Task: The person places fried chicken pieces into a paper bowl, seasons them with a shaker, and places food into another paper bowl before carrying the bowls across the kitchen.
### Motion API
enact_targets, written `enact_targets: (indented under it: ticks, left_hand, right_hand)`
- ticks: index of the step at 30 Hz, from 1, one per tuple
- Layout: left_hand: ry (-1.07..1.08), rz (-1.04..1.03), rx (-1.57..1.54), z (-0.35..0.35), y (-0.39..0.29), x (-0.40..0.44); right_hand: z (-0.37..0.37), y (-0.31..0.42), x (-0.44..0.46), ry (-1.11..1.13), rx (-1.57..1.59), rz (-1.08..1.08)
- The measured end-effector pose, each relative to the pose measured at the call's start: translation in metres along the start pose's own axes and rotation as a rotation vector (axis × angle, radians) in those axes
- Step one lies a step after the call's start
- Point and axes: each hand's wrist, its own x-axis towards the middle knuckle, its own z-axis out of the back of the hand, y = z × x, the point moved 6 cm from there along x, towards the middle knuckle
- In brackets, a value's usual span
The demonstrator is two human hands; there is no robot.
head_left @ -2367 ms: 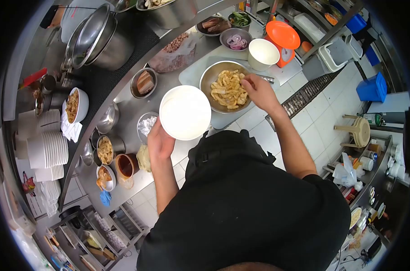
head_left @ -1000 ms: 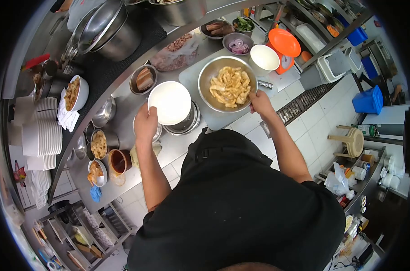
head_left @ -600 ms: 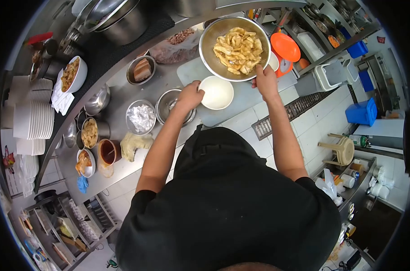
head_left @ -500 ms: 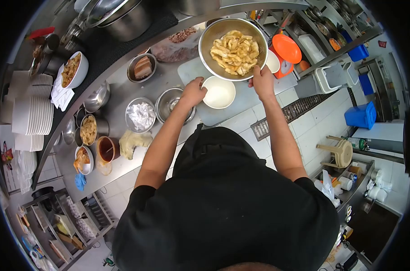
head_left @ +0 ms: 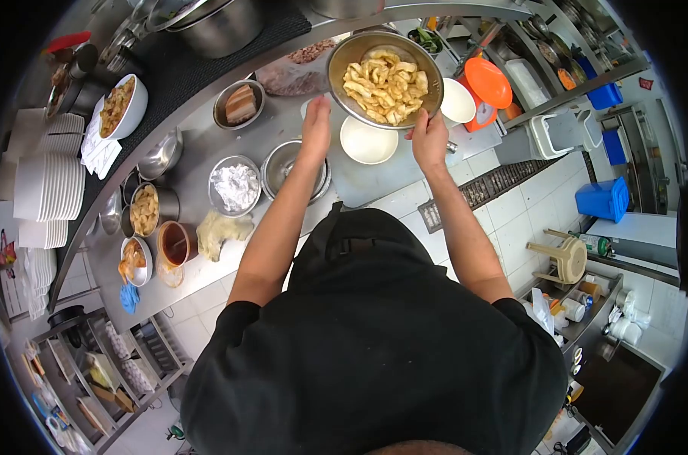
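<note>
My right hand (head_left: 431, 139) grips the near right rim of a metal bowl (head_left: 342, 80), which is tilted slightly toward me. Glossy yellow-brown strips of food (head_left: 385, 87) fill its middle. My left hand (head_left: 316, 127) is open, fingers stretched upward, just left of the bowl and apart from it. Below the bowl, a cream-white bowl (head_left: 369, 142) stands on a pale cutting board (head_left: 363, 182), with nothing visible inside. Under my left forearm are nested steel bowls (head_left: 277, 168), partly hidden.
At left stand a bowl of white powder (head_left: 235, 187), a bowl with a meat slab (head_left: 240, 105), a reddish-brown container (head_left: 177, 244) and pale dough-like stuff (head_left: 222, 233). An orange kitchen scale (head_left: 486, 85) and white bowl (head_left: 456, 101) stand right. A raised shelf (head_left: 200, 83) curves along the left.
My left hand has moved up and left, away from the white bowl, its fingers straightening. The metal bowl in my right hand has shifted slightly left and tilted toward me.
</note>
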Motion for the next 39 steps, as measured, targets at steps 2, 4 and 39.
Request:
enact_targets:
  ticks: [2, 4, 39]
  left_hand:
    - [0.037, -0.008, -0.036, -0.008, -0.008, 0.005]
    - [0.044, 0.018, -0.102, -0.017, -0.012, 0.005]
    - [0.112, -0.219, -0.019, -0.045, -0.016, -0.031]
  right_hand:
    - [-0.005, -0.007, -0.001, -0.006, -0.049, 0.029]
    - [-0.010, -0.011, -0.003, -0.012, -0.060, 0.055]
    - [0.003, -0.004, -0.007, -0.174, 0.119, 0.165]
